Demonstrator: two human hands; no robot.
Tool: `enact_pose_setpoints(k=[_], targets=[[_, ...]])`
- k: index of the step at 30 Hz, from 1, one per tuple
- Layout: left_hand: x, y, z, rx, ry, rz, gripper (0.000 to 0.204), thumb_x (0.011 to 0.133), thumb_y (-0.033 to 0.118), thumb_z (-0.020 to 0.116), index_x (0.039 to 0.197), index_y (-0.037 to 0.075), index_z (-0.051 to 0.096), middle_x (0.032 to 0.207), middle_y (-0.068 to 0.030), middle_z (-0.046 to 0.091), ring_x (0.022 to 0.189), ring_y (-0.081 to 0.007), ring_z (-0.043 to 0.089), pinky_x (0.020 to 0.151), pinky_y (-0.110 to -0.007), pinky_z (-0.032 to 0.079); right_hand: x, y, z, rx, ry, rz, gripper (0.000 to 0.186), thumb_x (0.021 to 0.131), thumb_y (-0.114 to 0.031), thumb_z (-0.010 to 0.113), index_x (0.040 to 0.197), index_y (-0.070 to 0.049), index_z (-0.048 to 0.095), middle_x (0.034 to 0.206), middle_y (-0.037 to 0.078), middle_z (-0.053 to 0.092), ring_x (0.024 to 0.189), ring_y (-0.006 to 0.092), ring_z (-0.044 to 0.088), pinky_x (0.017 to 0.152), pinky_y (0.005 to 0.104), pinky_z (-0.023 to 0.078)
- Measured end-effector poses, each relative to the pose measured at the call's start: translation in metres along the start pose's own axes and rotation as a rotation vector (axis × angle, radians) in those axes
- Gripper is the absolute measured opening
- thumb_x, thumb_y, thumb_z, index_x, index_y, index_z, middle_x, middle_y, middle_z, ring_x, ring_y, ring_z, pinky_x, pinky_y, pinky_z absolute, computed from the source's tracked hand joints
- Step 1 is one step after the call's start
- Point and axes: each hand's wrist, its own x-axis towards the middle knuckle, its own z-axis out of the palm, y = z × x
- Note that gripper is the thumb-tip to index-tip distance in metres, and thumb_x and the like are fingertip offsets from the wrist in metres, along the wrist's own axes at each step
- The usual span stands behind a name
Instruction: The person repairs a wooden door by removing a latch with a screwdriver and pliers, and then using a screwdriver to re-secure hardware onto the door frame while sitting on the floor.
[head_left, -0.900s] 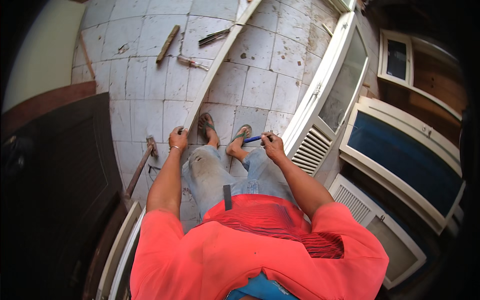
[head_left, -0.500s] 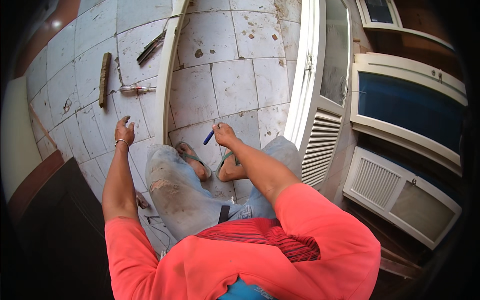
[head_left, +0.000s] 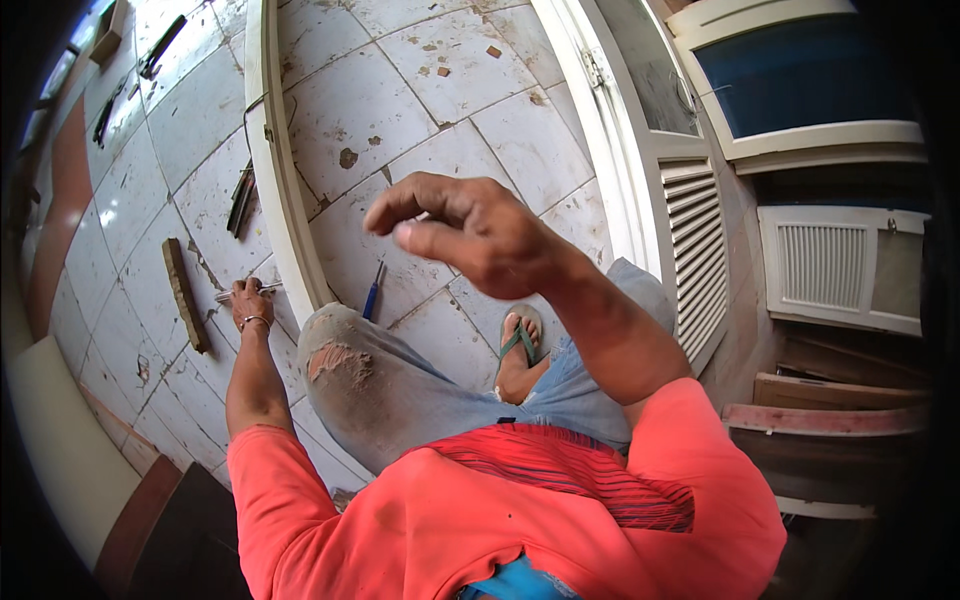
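At the left, my left hand (head_left: 250,303) grips a slim, clear-handled tool (head_left: 270,287) on the floor, beside a short rough wooden stick (head_left: 184,295). My right hand (head_left: 465,232) is raised in the middle over the floor, fingers curved but apart, holding nothing. A blue-handled tool with a thin metal shaft (head_left: 372,295) lies below it, near my left knee and a long white wooden frame piece (head_left: 279,180). Some dark metal strips (head_left: 240,198) lie just left of that piece.
A white louvred door panel (head_left: 687,240) lies along my right side; more white panels (head_left: 843,260) and boards (head_left: 840,392) are stacked beyond it. Tiles (head_left: 430,90) carry scattered debris. A pale sheet (head_left: 65,440) and dark board (head_left: 190,530) are at lower left, a small wooden box (head_left: 106,35) at top left.
My left hand went from the long frame piece to the tool on the floor. My right hand let go of the blue-handled tool, now lying down, and rose. I have crouched lower.
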Motion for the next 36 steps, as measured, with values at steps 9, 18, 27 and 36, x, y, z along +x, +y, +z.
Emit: enact_pose_setpoints(k=[9,18,27,36], targets=[[-0.009,-0.002,0.016,0.215,0.037,0.075,0.022,0.093,0.027,0.056,0.112,0.019,0.063,0.12,-0.0082,0.064,0.113,-0.0326,0.058,0.093,-0.044,0.049,-0.039,-0.119,0.039,-0.086,-0.431,-0.469,0.028,0.091,-0.015,0.058,0.111,0.003,0.063,0.103,0.018,0.066,0.099,0.0265,0.065,0.089,0.0354,0.051],[0.019,0.028,-0.101,-0.947,0.56,0.097,0.019,0.097,0.019,0.058,0.103,0.001,0.06,0.093,-0.0133,0.066,0.078,-0.0246,0.063,0.07,-0.035,0.05,-0.052,-0.144,0.02,-0.053,-0.304,-0.383,0.043,0.09,-0.03,0.064,0.114,0.005,0.063,0.1,0.021,0.068,0.095,0.0293,0.066,0.085,0.0366,0.052],[-0.116,0.293,-0.238,-1.838,-0.477,0.473,0.057,0.099,0.007,0.053,0.151,0.007,0.03,0.098,-0.0154,0.069,0.083,-0.0195,0.067,0.076,-0.033,0.055,-0.094,-0.007,-0.02,-0.632,0.392,-0.06,0.078,0.085,-0.049,0.074,0.138,0.0,0.047,0.118,0.023,0.063,0.109,0.0362,0.062,0.1,0.0409,0.047],[-0.196,0.42,-0.207,-1.801,-1.227,0.233,0.037,0.103,0.027,0.053,0.136,0.009,0.054,0.112,-0.0085,0.061,0.097,-0.0177,0.059,0.089,-0.034,0.05,-0.222,-0.008,-0.017,-0.439,0.852,0.186,0.039,0.088,-0.009,0.064,0.127,-0.008,0.062,0.09,0.016,0.067,0.074,0.0295,0.064,0.074,0.0391,0.052]])
